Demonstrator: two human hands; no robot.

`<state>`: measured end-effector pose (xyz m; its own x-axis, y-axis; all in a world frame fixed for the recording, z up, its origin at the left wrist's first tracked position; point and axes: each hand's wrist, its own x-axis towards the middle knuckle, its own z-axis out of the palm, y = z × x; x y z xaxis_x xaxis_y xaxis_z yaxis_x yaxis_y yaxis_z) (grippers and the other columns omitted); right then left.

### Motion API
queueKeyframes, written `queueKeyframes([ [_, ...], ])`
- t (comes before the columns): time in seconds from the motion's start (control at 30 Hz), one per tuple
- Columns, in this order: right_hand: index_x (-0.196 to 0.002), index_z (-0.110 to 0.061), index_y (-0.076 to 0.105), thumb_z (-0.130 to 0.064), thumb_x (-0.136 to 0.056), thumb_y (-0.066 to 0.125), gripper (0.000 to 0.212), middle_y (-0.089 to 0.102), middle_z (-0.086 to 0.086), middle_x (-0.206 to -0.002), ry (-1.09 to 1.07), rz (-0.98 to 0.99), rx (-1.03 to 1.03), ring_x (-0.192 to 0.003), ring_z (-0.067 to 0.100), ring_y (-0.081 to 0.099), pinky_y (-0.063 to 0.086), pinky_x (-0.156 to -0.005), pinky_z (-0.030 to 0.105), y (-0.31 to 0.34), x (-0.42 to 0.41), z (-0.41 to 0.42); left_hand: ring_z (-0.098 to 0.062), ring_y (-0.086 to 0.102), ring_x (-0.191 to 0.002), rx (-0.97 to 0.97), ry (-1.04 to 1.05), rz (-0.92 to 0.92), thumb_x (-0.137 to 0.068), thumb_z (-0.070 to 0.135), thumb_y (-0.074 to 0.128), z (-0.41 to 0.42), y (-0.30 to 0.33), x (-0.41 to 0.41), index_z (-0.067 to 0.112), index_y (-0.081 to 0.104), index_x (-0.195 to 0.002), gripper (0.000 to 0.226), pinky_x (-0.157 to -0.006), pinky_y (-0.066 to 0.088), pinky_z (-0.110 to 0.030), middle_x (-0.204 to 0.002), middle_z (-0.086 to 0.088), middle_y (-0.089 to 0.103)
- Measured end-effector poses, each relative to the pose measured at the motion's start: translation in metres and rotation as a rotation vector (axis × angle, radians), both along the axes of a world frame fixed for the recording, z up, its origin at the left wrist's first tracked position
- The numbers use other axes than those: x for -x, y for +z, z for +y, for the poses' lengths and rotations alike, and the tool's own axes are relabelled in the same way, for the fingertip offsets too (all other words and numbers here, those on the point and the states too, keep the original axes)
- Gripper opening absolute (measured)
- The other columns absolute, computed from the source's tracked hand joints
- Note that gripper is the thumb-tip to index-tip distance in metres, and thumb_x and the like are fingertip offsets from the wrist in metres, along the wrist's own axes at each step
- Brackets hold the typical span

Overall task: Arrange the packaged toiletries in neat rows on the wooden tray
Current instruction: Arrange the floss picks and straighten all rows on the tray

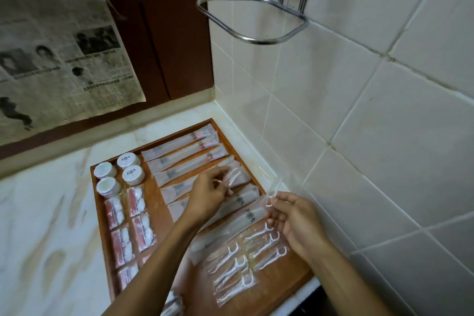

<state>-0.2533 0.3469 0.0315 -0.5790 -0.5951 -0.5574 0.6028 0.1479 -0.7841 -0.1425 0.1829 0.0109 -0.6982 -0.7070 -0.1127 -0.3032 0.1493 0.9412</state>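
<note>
Both hands pinch clear floss-pick packets, left hand (209, 194) over the wooden tray (282, 274), right hand (292, 218) by its wall-side edge, probably separating them for rows.

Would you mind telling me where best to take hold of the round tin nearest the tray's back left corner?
Probably by its side wall, coming straight down from above: the tin stands upright with a flat lid, and its neighbours and the tray rim crowd its sides, so fingers fit best across the freer diagonal.
</note>
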Motion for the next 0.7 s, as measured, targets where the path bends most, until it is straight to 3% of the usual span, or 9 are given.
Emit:
queueKeyframes([
  [0.1,-0.101,0.008,0.058,0.005,-0.088,0.056,0.013,0.066,0.02,-0.075,-0.006,-0.081,0.051,-0.056,0.02,0.063,0.05,-0.047,0.024,-0.001,-0.013,0.006,-0.017,0.068,-0.064,-0.104,0.059,0.018,-0.093,-0.002,0.055,0.011,0.002,-0.015,0.009,0.066,-0.113,0.025,-0.061,0.053,-0.022,-0.073,-0.008,0.07],
  [0.27,-0.088,0.0,0.06,0.006,-0.085,0.061,0.006,0.064,0.019,-0.076,0.105,-0.079,0.047,-0.059,0.019,0.061,0.05,-0.05,0.024,-0.013,-0.029,0.024,-0.019,0.068,-0.059,-0.293,0.113,0.014,-0.091,-0.007,0.056,0.032,-0.003,-0.042,-0.002,0.066,-0.099,0.013,-0.057,0.054,-0.023,-0.066,-0.014,0.069],
  [0.43,-0.096,-0.002,0.061,0.004,-0.084,0.062,0.013,0.06,0.011,-0.065,0.198,0.069,-0.056,-0.05,0.015,0.047,0.035,-0.043,0.024,-0.021,-0.041,0.044,-0.025,0.065,-0.056,-0.332,0.161,-0.017,-0.09,-0.004,0.06,0.055,-0.002,-0.071,0.006,0.063,-0.091,0.011,-0.053,0.053,-0.031,-0.064,-0.008,0.062],
  [0.6,-0.104,-0.004,0.062,0.007,-0.083,0.062,0.023,0.055,0.011,-0.058,0.269,0.222,-0.105,-0.047,0.017,0.044,0.035,-0.04,0.025,-0.022,-0.047,0.06,-0.021,0.048,-0.055,-0.38,0.202,0.063,-0.087,-0.01,0.056,0.079,-0.001,-0.095,0.014,0.059,-0.097,0.026,-0.052,0.041,-0.029,-0.061,-0.009,0.05],
  [0.7,-0.111,-0.025,0.06,0.01,-0.082,0.063,0.046,0.061,0.011,-0.063,0.282,0.297,-0.099,-0.048,0.018,0.048,0.038,-0.042,0.027,-0.02,-0.048,0.063,-0.023,0.054,-0.056,-0.495,0.217,0.109,-0.088,-0.011,0.055,0.093,0.002,-0.104,0.004,0.066,-0.088,0.019,-0.051,0.047,-0.026,-0.07,-0.017,0.053],
])
